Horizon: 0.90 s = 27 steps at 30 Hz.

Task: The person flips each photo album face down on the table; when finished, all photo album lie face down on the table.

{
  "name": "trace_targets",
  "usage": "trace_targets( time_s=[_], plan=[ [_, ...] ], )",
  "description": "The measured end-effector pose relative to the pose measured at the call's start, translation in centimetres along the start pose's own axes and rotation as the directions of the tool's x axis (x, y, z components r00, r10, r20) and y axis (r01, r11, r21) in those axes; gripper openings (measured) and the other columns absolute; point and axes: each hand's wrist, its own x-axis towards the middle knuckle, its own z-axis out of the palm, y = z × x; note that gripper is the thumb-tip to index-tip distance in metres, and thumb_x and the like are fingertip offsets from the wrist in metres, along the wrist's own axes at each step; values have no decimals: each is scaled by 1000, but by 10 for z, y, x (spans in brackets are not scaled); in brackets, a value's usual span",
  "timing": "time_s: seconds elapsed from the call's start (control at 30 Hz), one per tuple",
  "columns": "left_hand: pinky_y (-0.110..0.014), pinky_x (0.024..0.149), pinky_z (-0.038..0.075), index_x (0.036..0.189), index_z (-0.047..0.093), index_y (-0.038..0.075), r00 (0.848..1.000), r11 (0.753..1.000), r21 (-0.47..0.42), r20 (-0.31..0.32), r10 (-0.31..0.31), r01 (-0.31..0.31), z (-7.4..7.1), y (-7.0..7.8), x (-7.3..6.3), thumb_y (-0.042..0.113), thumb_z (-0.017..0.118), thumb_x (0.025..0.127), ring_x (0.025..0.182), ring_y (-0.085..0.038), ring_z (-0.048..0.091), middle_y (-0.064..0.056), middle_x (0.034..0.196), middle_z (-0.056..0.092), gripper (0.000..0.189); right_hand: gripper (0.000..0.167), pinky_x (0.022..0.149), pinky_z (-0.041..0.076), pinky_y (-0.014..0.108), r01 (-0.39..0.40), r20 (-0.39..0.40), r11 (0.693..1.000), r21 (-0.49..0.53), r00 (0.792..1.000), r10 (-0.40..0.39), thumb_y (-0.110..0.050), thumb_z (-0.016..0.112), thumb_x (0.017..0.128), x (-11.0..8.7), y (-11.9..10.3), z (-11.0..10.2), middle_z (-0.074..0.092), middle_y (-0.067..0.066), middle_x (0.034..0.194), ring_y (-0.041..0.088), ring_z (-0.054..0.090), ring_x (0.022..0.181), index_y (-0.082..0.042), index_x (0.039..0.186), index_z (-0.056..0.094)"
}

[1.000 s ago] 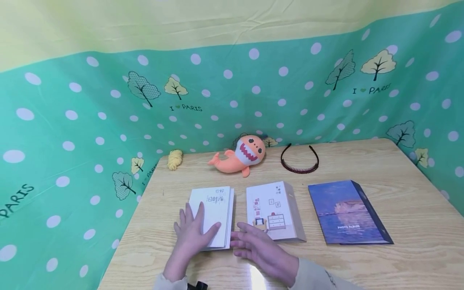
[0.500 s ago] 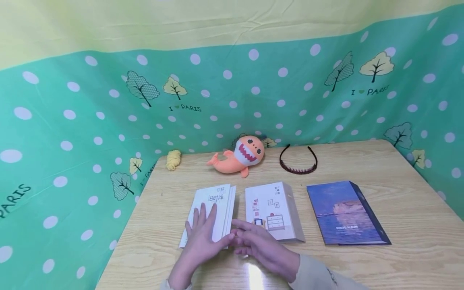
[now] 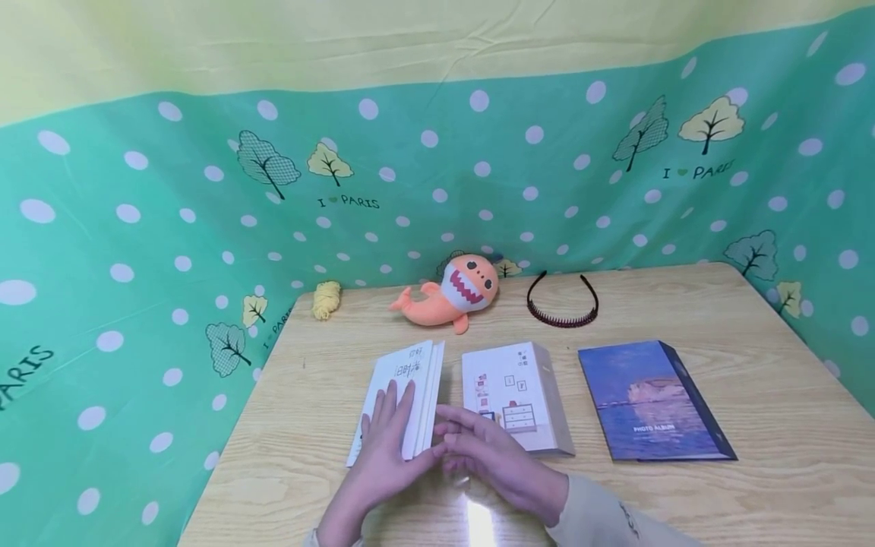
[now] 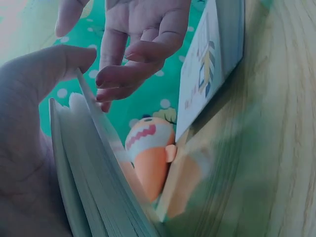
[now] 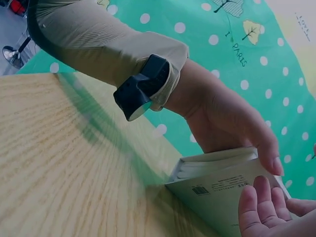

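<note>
My left hand (image 3: pixel 384 456) holds a white photo album (image 3: pixel 383 372) with dark lettering, tilted up off its flat side. The fingers spread over the front cover while the thumb lies on the far cover's edge, as the left wrist view shows; there the page edges of the album (image 4: pixel 98 173) face the camera. In the right wrist view the back cover carries a barcode (image 5: pixel 200 190). My right hand (image 3: pixel 499 463) hovers close beside the album's right edge with loosely bent fingers and nothing in them. Its fingertips overlap the left thumb in the head view.
Right of the hands lies a white box-shaped album (image 3: pixel 522 395) with a furniture drawing, then a blue photo album (image 3: pixel 649 403). Along the back are yellow yarn (image 3: pixel 326 300), an orange shark plush (image 3: pixel 444 300) and a dark headband (image 3: pixel 563 319). A green dotted curtain (image 3: pixel 424 182) hangs behind.
The white album was lying flat under my left hand and is now tipped up, its left side lower. My left hand has shifted right with it; my right hand has barely moved.
</note>
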Motion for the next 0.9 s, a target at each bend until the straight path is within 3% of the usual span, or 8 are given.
trace_targets(
  time_s=[0.17,0.27,0.37,0.53,0.73,0.83,0.9],
  plan=[
    [-75,106,2,156,21,11,1000,993,-118,-8,24,-25,-2,-1,1,41,73,78,144,-48,4,-26,159,9,98,58,95,49,36,32,15,998,-46,999,-31,-13,50,99,0,-2,1,47,20,131,20,58,107,4,150,26],
    [-74,106,5,156,22,10,999,973,-228,-15,43,-46,-3,-2,3,37,73,80,144,-48,7,-25,159,11,95,58,96,48,38,54,28,995,-86,998,-52,-12,49,100,1,0,0,46,21,134,21,58,111,1,152,26],
    [-72,107,13,156,22,11,999,932,-360,-17,43,-47,-3,-2,4,31,73,82,143,-48,12,-24,159,12,93,59,95,49,39,71,35,989,-132,997,-67,-13,51,100,3,2,0,45,20,138,23,58,113,-4,153,27],
    [-77,99,23,157,20,15,1000,841,-540,-7,27,-27,-3,-3,5,20,68,84,139,-54,17,-24,159,12,87,59,96,49,43,85,59,980,-180,995,-75,-14,53,100,7,6,-1,42,18,144,31,55,120,-9,153,29],
    [-74,100,25,156,22,16,998,706,-707,15,63,-34,-4,-3,6,9,58,88,139,-54,17,-27,158,12,78,61,98,48,43,88,53,963,-253,996,-77,-10,57,97,7,8,0,34,18,151,42,45,128,-16,153,33],
    [-74,103,20,156,20,12,996,670,-741,30,85,-35,-6,-3,7,7,55,89,140,-52,14,-27,158,11,76,61,100,47,41,74,39,950,-302,997,-65,-13,58,97,8,10,0,28,18,155,42,42,131,-20,153,33],
    [-74,103,18,156,19,10,996,661,-750,37,84,-27,-6,-3,7,7,54,89,141,-51,14,-25,159,11,76,62,102,45,42,69,37,938,-339,998,-60,-13,57,97,8,12,-1,24,17,157,42,41,132,-19,153,32]
  ],
)
